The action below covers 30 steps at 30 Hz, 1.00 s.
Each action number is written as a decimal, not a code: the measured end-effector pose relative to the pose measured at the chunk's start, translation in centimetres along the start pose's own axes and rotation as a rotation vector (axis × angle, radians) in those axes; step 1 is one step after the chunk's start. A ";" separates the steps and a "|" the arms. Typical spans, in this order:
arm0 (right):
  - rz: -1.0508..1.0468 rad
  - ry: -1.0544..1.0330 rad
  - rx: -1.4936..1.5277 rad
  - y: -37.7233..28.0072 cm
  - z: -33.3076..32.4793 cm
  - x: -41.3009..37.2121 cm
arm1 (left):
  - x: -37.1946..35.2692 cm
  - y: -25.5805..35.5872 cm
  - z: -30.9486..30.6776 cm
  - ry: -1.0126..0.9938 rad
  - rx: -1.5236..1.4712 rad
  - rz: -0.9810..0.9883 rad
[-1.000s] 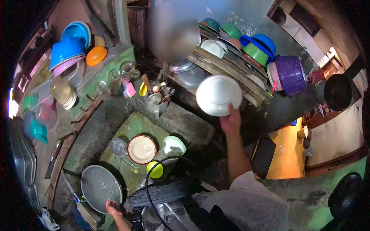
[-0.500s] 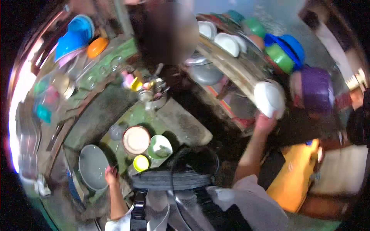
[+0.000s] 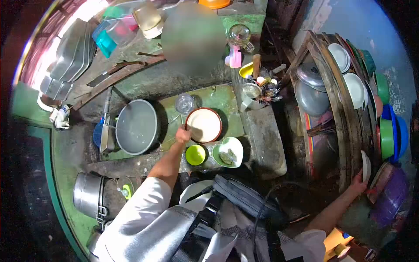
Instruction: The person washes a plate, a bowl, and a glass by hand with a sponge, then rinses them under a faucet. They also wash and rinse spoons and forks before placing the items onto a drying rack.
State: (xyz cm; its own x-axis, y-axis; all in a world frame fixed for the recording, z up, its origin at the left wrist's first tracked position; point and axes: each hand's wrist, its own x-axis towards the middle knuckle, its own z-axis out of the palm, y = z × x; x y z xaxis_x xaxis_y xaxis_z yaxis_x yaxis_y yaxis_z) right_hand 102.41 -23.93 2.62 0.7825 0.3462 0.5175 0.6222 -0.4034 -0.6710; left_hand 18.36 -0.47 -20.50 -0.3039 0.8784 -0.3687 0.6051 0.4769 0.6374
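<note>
My left hand [image 3: 183,134] is closed at the left rim of a cream plate with a brown edge [image 3: 204,125], which lies on the wet green slab. A clear glass dish [image 3: 185,104] sits just behind that plate. In front of it are a lime-green bowl [image 3: 195,155] and a pale green heart-shaped bowl [image 3: 228,152] with a scrubber inside. At the far right, my right hand [image 3: 358,185] grips the lower edge of a white plate [image 3: 366,167], turned nearly edge-on beside the wooden dish rack [image 3: 341,109].
A large grey basin [image 3: 137,127] stands left on the slab. Utensils fill a holder [image 3: 262,89] on the ledge. White plates [image 3: 354,91] stand in the rack, with a purple tub [image 3: 389,194] to its right. A metal pot [image 3: 87,194] is at lower left.
The view has turned right. My left hand has left the grey basin's rim for the brown-edged plate. In my right hand, the white plate has tilted from face-on to nearly edge-on.
</note>
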 end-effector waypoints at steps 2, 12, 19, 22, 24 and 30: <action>0.022 -0.113 0.185 -1.3 -0.5 0.1 | 1.0 -0.4 1.2 0.075 0.051 -0.049; 0.904 -0.849 1.330 -4.3 -2.5 -10.2 | -0.3 3.5 -1.6 0.004 -0.024 -0.018; 1.161 -0.808 1.124 -9.0 -0.1 -20.9 | -3.2 4.4 -12.0 0.078 -0.559 0.047; 1.165 -0.547 0.750 -16.9 0.0 -23.8 | -3.1 -0.5 -18.4 0.185 -0.672 0.098; 1.146 -0.484 0.584 -19.1 -0.1 -25.6 | -1.6 -6.7 -22.2 0.304 -0.574 0.106; 0.959 -1.065 0.964 -24.6 1.2 -29.5 | 3.5 -21.3 -25.7 0.525 -0.825 -0.277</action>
State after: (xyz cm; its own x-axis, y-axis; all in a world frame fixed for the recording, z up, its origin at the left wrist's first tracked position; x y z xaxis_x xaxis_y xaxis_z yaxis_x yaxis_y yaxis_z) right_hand 64.02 -23.22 3.27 0.2311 0.8291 -0.5091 -0.5674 -0.3102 -0.7628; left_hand -14.48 -6.75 -18.01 -0.7613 0.5413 -0.3569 -0.1720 0.3621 0.9161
